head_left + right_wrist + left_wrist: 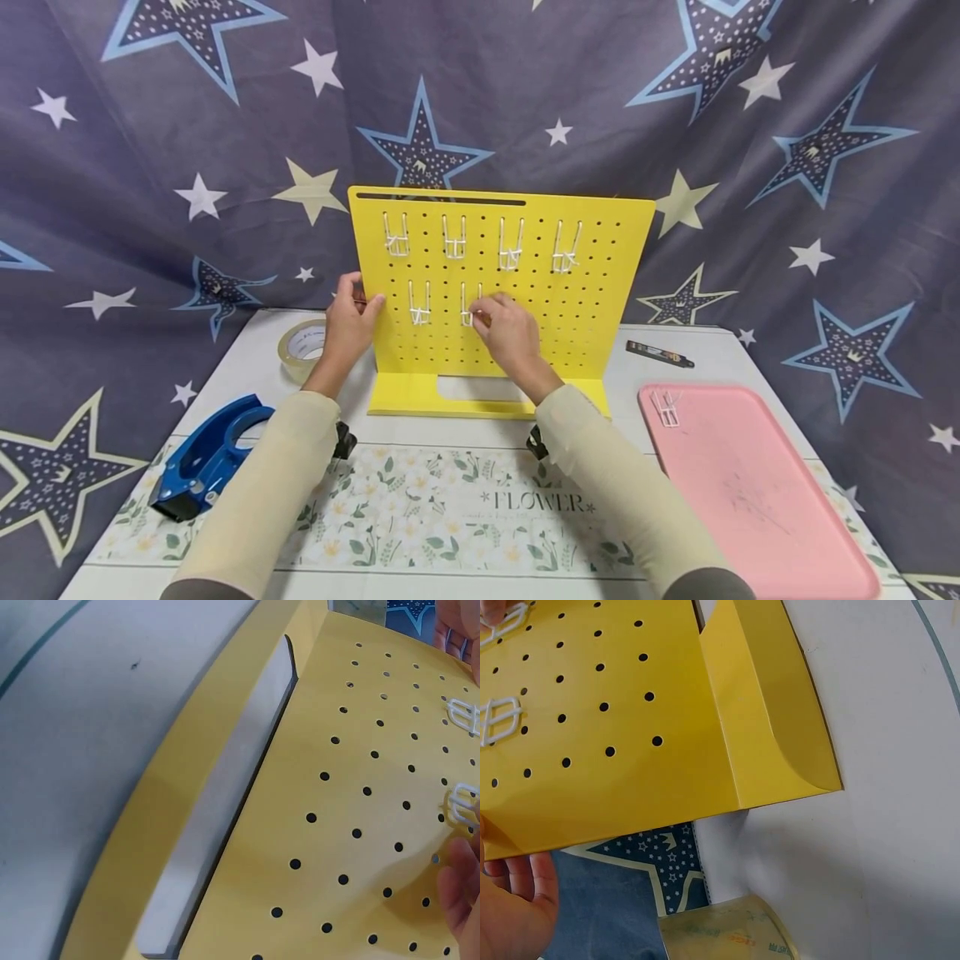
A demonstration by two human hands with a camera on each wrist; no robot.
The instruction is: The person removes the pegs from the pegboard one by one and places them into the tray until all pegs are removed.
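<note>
A yellow pegboard (495, 346) stands upright on its own base. My left hand (349, 323) grips its left edge, thumb on the front and fingers behind. With my right hand (512, 333) I pinch a white wire hook (465, 307) in the lower row, and my fingers cover part of it. Left of it hangs another white hook (419, 304). Several more white hooks, such as the one at the upper left (396, 237), hang along the top row. In the right wrist view, fingers (459, 889) of the right hand show close to the held hook (463, 804).
A pink tray (757, 483) at the right holds loose white hooks (665, 408). Behind it lies a black marker-like stick (660, 354). At the left are a tape roll (302, 346) and a blue tape dispenser (206, 458). A starry curtain (570, 92) hangs behind the table.
</note>
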